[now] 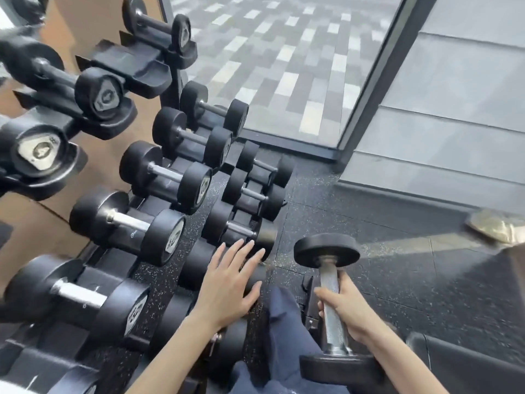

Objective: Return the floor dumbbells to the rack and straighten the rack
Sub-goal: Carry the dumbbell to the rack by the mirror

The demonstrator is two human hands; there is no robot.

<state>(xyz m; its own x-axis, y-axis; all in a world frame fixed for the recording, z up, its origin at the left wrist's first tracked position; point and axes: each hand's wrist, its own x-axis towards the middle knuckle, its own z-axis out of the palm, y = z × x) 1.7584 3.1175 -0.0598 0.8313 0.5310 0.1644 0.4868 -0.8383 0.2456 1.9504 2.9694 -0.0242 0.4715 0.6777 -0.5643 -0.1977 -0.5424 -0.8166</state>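
My right hand [345,308] grips the knurled steel handle of a black round-headed dumbbell [326,251], held upright above the floor to the right of the rack. My left hand [230,282] lies flat with straight fingers on a dumbbell [193,265] in the lowest row of the rack. The tiered black rack [142,66] runs along the left. Its lowest row holds small dumbbells [255,194], its middle row bigger ones [125,223], its top row a few more [93,89].
A dark blue trouser leg [284,322] sits between my arms. Black speckled rubber flooring [397,265] spreads to the right. A dark-framed glass panel [375,75] and a grey wall [454,109] close the far side. A black bench pad [468,362] lies at the bottom right.
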